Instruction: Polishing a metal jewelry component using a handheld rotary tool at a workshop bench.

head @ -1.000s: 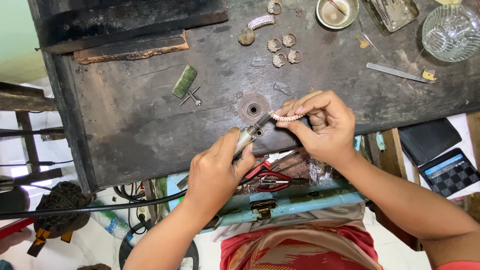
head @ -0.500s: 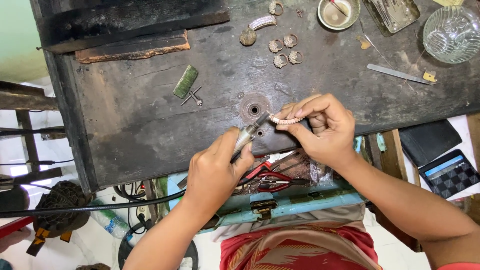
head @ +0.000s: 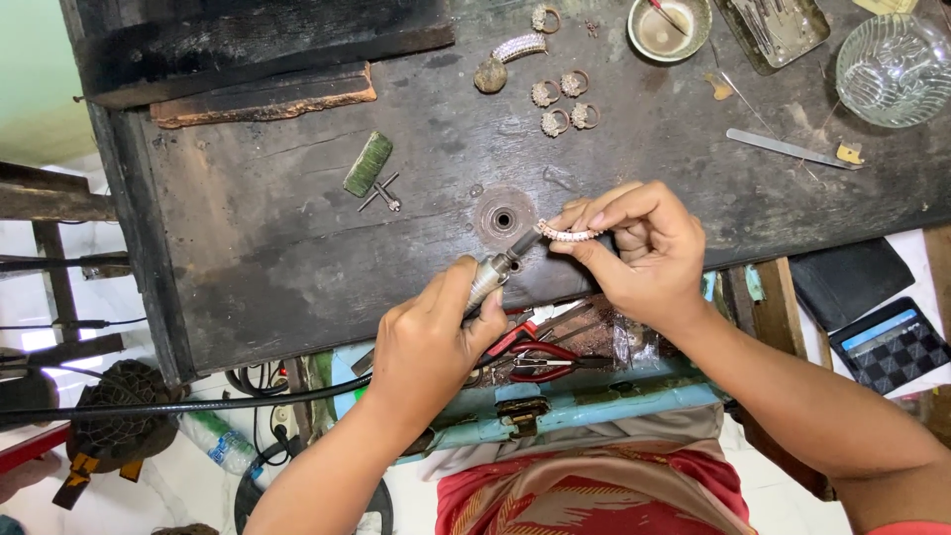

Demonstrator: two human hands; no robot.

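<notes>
Left hand [head: 431, 342] closed around a rotary handpiece [head: 493, 273], gripped low like a pen so the tip can be steered; its black flexible shaft [head: 178, 404] trails off left under the forearm, out of the way. Right hand [head: 634, 248] pinches a small curved, stone-set jewellery piece [head: 570, 235] between thumb and fingertips, held just above the front edge of the dark worktop [head: 297, 248], beside a round metal insert [head: 504, 218]. Tool tip meets the left end of the piece; both hands sit close together, likely so each steadies the other.

Loose rings [head: 562, 102] and another curved band [head: 519, 47] lie grouped at the far side, well apart from the work. A green block [head: 368, 163] and small key [head: 379, 191] rest to the left. A small bowl [head: 670, 27], glass dish [head: 895, 69] and flat metal file [head: 788, 149] stay at arm's reach. Red-handled pliers [head: 540, 357] wait in the open drawer [head: 594, 406] below.
</notes>
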